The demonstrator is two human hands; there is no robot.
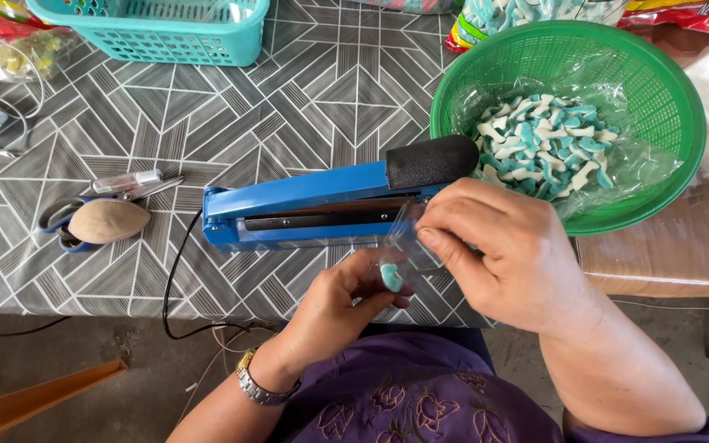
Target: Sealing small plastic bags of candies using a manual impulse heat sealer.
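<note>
Clear plastic, a small bag [410, 246], was pinched between both hands just in front of the blue heat sealer [305, 205]. Her left hand [346, 299] gripped it from below with a blue-and-white candy [391, 276] inside; her right hand [502, 246] pinched its top. At two o'clock sat a green basket [666, 98] of candies.

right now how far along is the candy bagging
Early on. In hand: both hands, left hand and right hand, hold a small clear bag with one blue-white candy at it. No sealed bags are in view. Left: the green basket holds a heap of candies, and the blue sealer sits with no bag under its bar.
</note>
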